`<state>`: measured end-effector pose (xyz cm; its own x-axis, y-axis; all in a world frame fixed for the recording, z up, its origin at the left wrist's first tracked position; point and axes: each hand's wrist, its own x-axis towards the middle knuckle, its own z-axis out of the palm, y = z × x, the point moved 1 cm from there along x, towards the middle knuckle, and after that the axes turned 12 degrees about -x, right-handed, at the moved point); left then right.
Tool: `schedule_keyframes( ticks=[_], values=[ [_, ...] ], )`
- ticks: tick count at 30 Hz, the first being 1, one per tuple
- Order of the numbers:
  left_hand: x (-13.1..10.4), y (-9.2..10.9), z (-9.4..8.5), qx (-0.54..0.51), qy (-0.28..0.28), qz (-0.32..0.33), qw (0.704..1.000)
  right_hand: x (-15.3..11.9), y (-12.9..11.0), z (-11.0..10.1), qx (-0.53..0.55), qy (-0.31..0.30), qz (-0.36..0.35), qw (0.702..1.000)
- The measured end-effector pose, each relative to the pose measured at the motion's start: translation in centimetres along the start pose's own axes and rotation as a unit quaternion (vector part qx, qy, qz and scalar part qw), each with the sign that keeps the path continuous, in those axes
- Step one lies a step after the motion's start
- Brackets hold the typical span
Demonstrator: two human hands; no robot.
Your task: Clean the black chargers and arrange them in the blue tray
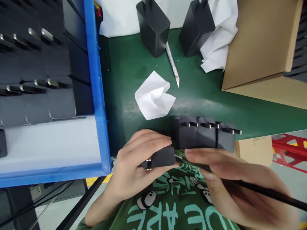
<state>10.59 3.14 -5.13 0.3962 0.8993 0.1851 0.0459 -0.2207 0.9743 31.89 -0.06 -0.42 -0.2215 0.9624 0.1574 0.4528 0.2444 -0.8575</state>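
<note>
Right hand [242,172] holds a long, thin black stick [268,192], while left hand [133,161] grasps a boxy black plastic plug [163,157], probably to steady it.

we observe the left hand [136,163] curled in a grip, its bare forearm [100,206] angled from lower left. we record the right hand [242,183] pinching, fingers [203,155] extended toward the left.
</note>
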Motion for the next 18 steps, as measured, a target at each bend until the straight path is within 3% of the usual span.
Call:
schedule_keyframes(
  ticks=[14, 18],
  values=[
    [-0.07, 0.1, 0.06, 0.005, -0.001, -0.004, 1.0, 0.44, -0.21, 0.16, 0.014, -0.013, 0.019, 1.0],
    [-0.03, 0.09, 0.02, 0.007, -0.007, -0.009, 1.0, 0.04, 0.19, 0.86, 0.002, 0.03, 0.005, 1.0]
  ],
)
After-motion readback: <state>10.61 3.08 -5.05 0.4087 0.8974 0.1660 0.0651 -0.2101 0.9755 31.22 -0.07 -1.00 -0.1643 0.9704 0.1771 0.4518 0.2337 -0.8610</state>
